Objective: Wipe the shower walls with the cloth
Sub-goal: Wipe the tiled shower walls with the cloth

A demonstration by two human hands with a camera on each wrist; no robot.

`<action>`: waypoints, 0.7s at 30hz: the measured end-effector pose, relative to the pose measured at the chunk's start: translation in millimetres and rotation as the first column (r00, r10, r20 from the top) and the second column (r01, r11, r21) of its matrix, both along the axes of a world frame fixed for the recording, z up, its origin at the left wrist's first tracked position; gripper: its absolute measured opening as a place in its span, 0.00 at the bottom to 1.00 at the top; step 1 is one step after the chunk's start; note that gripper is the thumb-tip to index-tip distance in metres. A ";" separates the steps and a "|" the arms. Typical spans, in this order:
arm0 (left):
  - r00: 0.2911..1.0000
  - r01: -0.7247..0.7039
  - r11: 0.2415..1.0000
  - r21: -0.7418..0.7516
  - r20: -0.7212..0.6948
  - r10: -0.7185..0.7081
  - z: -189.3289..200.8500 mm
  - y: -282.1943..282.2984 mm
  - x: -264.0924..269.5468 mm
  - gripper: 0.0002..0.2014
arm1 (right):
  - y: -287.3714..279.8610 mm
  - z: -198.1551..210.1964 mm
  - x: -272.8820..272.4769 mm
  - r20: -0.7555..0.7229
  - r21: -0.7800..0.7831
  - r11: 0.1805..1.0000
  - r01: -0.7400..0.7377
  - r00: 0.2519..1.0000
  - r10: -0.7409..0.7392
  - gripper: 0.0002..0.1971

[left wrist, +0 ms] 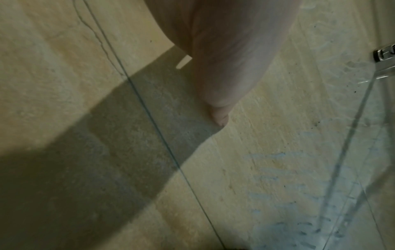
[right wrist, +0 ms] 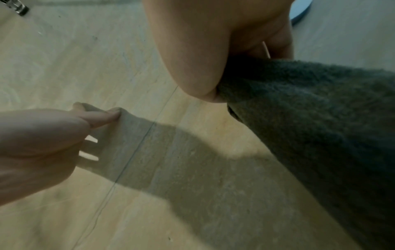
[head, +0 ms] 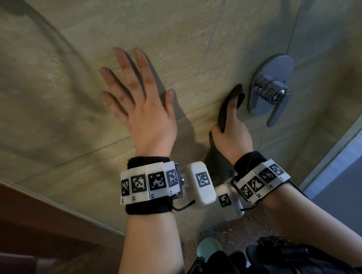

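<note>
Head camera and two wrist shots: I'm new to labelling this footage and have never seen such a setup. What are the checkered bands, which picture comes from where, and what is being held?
No machine here: a person wears a camera on the head and one on each wrist. The white bands with black-and-white squares are markers strapped round the wrists. The big picture looks down from the head; the other two look along each hand. The surface is a beige tiled shower wall, with a chrome tap handle on the right. The left hand lies flat on the wall, fingers spread, holding nothing. The right hand grips a dark cloth against the wall beside the tap; the right wrist view shows it close up.
</note>
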State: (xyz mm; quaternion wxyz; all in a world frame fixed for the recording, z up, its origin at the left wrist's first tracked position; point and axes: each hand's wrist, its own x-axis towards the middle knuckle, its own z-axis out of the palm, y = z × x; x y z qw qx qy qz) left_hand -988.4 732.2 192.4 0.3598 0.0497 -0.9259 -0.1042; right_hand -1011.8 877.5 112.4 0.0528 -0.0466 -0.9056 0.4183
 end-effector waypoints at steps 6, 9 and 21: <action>1.000 -0.007 1.000 0.013 -0.007 0.007 -1.2 2.9 -0.9 0.39 | -10.7 7.0 5.4 -0.071 -0.041 0.997 -0.071 0.995 0.068 0.41; 1.000 -0.003 1.000 0.012 -0.013 0.003 -1.7 2.1 -1.2 0.39 | -10.4 9.4 5.5 -0.097 0.042 0.996 -0.085 0.991 0.089 0.39; 0.999 0.015 1.000 0.022 -0.042 -0.014 -3.6 1.9 -2.5 0.38 | 5.8 13.7 -2.4 -0.037 -0.040 0.997 0.067 0.997 -0.068 0.44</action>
